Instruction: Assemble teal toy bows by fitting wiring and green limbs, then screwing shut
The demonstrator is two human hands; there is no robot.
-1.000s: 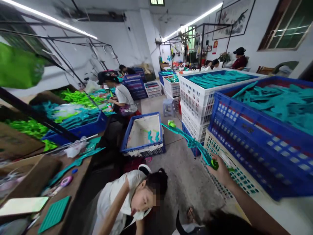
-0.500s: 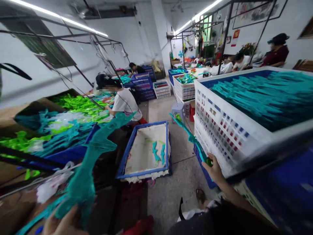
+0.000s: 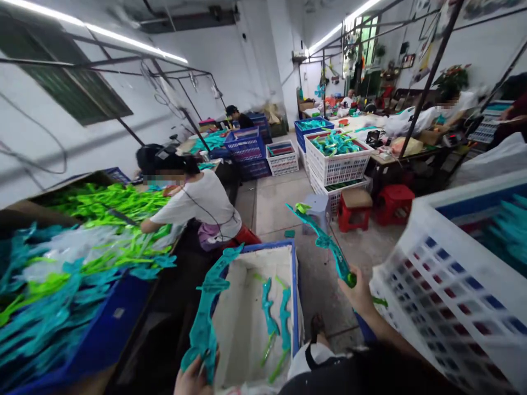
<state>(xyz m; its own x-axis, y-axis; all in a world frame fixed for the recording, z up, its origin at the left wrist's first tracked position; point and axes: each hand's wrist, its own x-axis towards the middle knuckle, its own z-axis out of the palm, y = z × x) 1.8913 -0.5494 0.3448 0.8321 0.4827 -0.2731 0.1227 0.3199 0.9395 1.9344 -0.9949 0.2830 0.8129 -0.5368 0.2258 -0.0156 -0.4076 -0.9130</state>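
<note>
My left hand (image 3: 192,377) is closed on the lower end of a curved teal plastic toy part (image 3: 202,314), which stands up over the left side of a lined bin (image 3: 294,291). My right hand (image 3: 357,292) grips the near end of another long teal toy part with green fittings (image 3: 325,240), tilted up and away to the left. Inside the bin lie two teal pieces with green ends, a left one (image 3: 269,310) and a right one (image 3: 284,312). The bin has a blue rim and a pale lining.
A blue crate (image 3: 111,315) heaped with teal and green parts stands at left, beside a seated co-worker (image 3: 209,203). White crates (image 3: 444,291) flank me at right. Ahead are a grey stool (image 3: 315,208), red stools (image 3: 354,211) and filled crates (image 3: 337,159).
My view has moved forward toward the bin. The left hand's teal part has come right, from beside the heap to over the bin's edge. Both hands keep hold of their parts.
</note>
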